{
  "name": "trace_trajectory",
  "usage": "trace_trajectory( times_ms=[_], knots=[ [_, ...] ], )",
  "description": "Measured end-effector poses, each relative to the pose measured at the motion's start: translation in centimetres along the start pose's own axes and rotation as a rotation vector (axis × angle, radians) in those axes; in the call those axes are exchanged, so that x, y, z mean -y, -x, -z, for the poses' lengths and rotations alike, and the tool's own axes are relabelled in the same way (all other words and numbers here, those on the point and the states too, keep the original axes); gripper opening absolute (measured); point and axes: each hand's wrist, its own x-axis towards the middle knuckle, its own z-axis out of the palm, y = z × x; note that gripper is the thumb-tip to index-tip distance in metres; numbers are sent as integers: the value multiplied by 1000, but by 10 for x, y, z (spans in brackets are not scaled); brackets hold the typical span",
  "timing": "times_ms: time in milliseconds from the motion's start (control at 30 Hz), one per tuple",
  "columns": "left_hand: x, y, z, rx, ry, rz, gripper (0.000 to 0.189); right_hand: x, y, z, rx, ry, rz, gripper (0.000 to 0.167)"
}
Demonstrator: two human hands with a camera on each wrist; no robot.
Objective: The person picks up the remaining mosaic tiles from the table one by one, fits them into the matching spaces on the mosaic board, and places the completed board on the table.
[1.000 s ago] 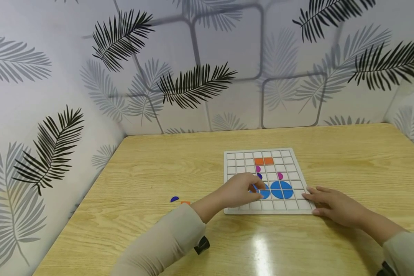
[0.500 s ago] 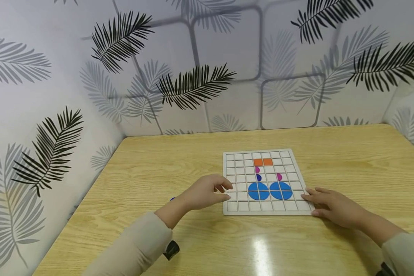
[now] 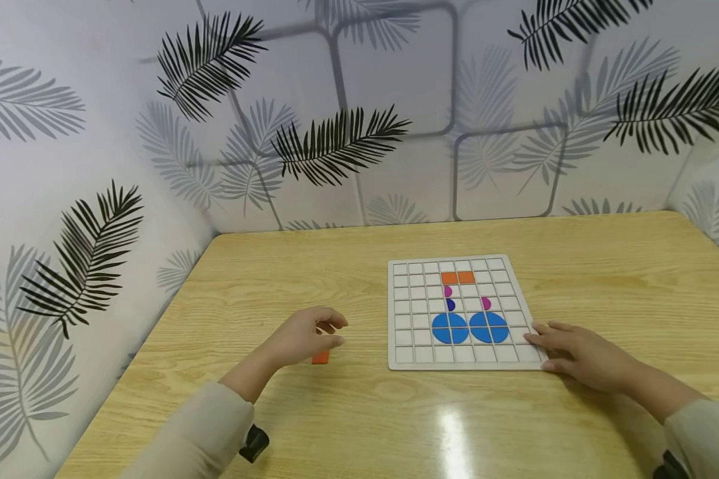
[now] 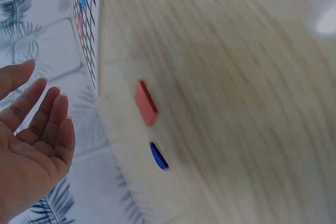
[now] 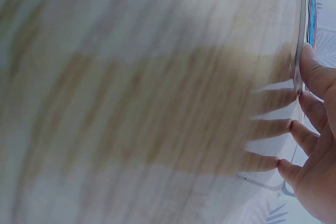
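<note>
A white grid board (image 3: 404, 356) lies on the table with coloured flat pieces in its cells. Two blue circles (image 3: 489, 327), each made of quarter pieces, sit low on it. Above them are magenta half-circles (image 3: 447, 291), a dark blue half-circle (image 3: 451, 305) and two orange squares (image 3: 466, 277). My left hand (image 3: 302, 338) hovers left of the board, fingers relaxed and holding nothing. Below it lie a loose orange square (image 4: 146, 104) and a dark blue half-circle (image 4: 158, 156), which the hand hides in the head view. My right hand (image 3: 593, 359) touches the board's lower right edge with relaxed fingers.
The wooden table (image 3: 275, 279) meets a wall (image 3: 395, 179) with a leaf pattern at its back and left. A light reflection shows on the table in front of the board.
My left hand has moved left, off the board to the loose pieces, uncovering the left blue circle and the dark blue half-circle. The right hand has stayed at the board's edge.
</note>
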Motion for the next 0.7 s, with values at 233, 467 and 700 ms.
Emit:
trace_trajectory(
  times_ms=[233, 467, 700],
  knots=[
    [24, 8, 10, -35, 13, 86, 29, -1, 0, -1, 4, 0, 4, 46],
    [41, 7, 15, -48, -36, 144, 29, -1, -1, 0, 0, -8, 8, 46],
    [50, 7, 17, -41, -100, 193, 29, -1, -1, 0, 6, -6, -2, 46]
  ],
)
